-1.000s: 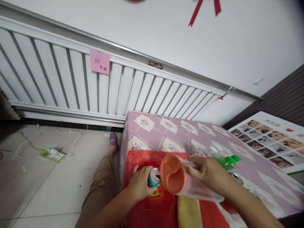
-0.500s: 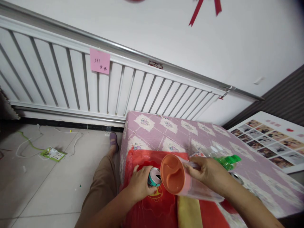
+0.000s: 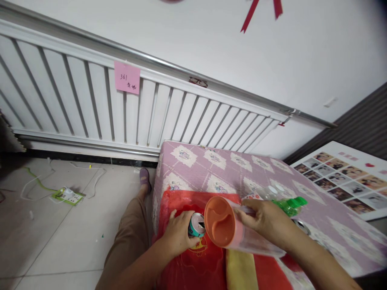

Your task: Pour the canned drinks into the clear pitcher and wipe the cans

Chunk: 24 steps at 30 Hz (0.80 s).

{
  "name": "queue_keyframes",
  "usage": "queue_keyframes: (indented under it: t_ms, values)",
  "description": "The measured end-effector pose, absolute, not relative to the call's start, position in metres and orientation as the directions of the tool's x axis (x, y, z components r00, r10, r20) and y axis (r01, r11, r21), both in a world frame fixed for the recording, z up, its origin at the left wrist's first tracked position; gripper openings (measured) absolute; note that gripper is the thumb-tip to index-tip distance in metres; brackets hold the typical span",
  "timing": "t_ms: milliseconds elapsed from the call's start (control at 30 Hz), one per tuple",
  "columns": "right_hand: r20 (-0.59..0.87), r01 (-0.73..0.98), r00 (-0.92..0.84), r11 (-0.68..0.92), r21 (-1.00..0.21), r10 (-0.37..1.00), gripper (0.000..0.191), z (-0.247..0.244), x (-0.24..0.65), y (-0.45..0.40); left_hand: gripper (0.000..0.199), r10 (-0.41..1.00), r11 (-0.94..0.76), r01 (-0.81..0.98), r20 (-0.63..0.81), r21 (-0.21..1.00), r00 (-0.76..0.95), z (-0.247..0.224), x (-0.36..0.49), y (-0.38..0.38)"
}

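Observation:
My left hand is wrapped round a teal drink can with a silver top and an opened mouth. The can is over a red scalloped tray with a yellow print. By its handle, my right hand holds a clear plastic pitcher, tipped on its side. Its orange top faces left, right beside the can's mouth; whether they touch I cannot tell. No liquid can be seen between them. A folded yellow cloth lies just right of the tray.
Red plastic sheeting covers part of the bed. Beyond my right hand lie clear bottles with green parts and another can. A radiator lines the wall. On the floor at left are a power strip and cables.

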State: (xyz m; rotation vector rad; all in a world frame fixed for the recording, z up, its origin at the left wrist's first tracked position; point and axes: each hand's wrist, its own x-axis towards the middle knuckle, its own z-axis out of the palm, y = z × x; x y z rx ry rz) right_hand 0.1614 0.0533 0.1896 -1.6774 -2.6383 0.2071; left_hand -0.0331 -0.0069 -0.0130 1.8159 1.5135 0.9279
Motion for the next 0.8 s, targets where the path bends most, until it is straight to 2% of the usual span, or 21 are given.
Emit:
queue_keyframes:
  t_ms: [400, 800]
  values:
    - [-0.062, 0.896, -0.433, 0.422, -0.137, 0.899, 0.029, 0.189, 0.163, 0.053, 0.07, 0.982, -0.186, 0.566, 0.147, 0.803, 0.114, -0.01, -0.034, -0.007]
    - [0.0, 0.843, -0.386, 0.353, -0.405, 0.923, 0.035, 0.192, 0.19, 0.055, 0.07, 0.987, -0.161, 0.578, 0.119, 0.8, 0.111, -0.012, -0.033, -0.007]
